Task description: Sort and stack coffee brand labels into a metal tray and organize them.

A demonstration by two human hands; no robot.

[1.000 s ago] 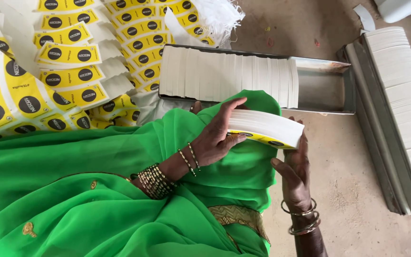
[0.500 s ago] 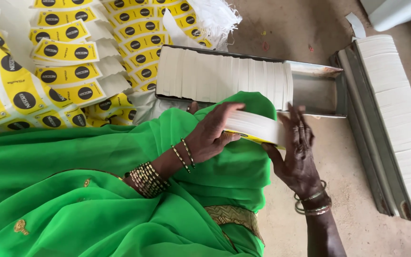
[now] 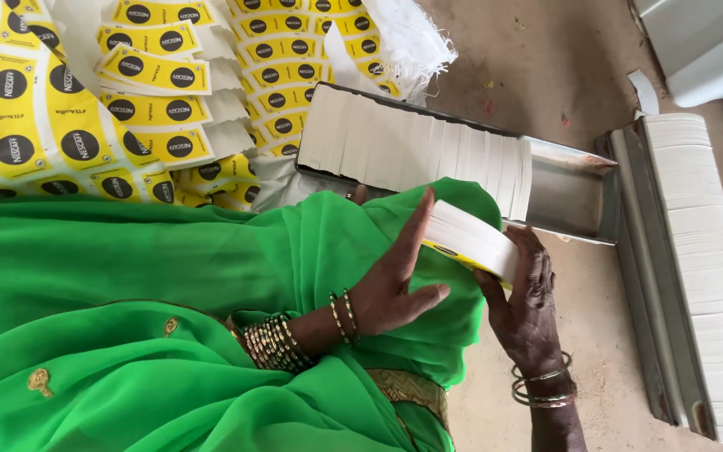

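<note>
My left hand (image 3: 391, 285) and my right hand (image 3: 525, 305) hold a thick stack of white-edged yellow labels (image 3: 470, 241) between them, over my green-draped lap (image 3: 169, 276). The left palm presses flat against the stack's left end; the right hand cups its right end from below. Both wrists wear bangles. Just beyond the stack lies an open metal tray (image 3: 571, 188), with a long row of white-edged labels (image 3: 412, 146) standing in it. The tray's right end is bare.
Piles of yellow label sheets with black circles (image 3: 152, 100) fill the upper left. A second long metal tray packed with white label edges (image 3: 696, 268) runs down the right side. A white woven sack (image 3: 407, 33) and a grey box corner (image 3: 705, 42) lie on the dusty floor.
The stack has shifted a little toward the tray. My right hand has moved from under the stack to cup its right end, while my left hand stays pressed on the other end.
</note>
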